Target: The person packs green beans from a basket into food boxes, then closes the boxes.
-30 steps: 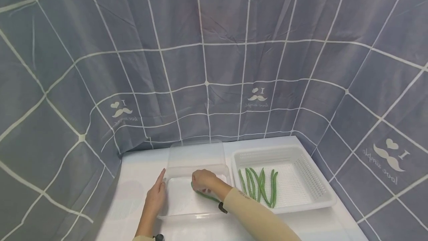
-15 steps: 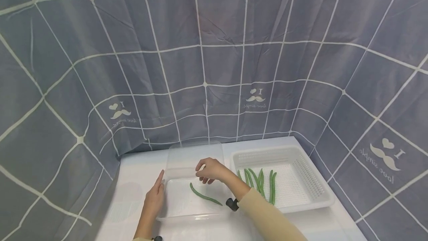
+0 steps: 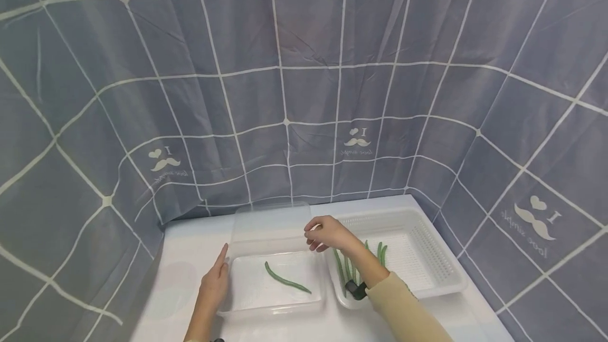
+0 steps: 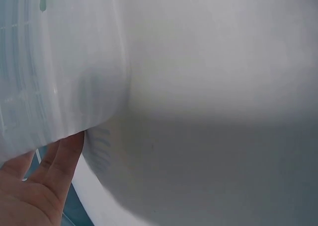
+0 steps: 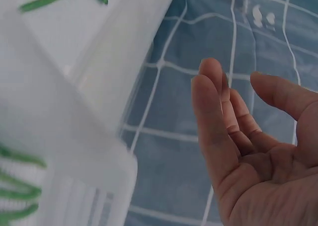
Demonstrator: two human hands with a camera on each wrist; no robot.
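Tabletop (image 3: 173, 278) in white: one slim green bean (image 3: 285, 281) lies alone on the floor of a clear container (image 3: 273, 310) between a person's two hands.

Smooth and matte, the long bean bends in a gentle curve, slanting from far left to near right, with narrow, tapered ends. A left hand (image 3: 215, 282) stands at the container's left wall, fingers extended against the plastic and wrapped around nothing. A right hand (image 3: 329, 233) hangs near the far right corner, fingers loosely bent, thumb well apart from them, nothing between. Several similar beans (image 3: 339, 268) lie in a white perforated basket (image 3: 439, 252) at right, partly hidden by the right arm. Behind the container rests a transparent lid (image 3: 271, 221); farther back hangs a gray-blue curtain (image 3: 247, 99) with white grid lines.
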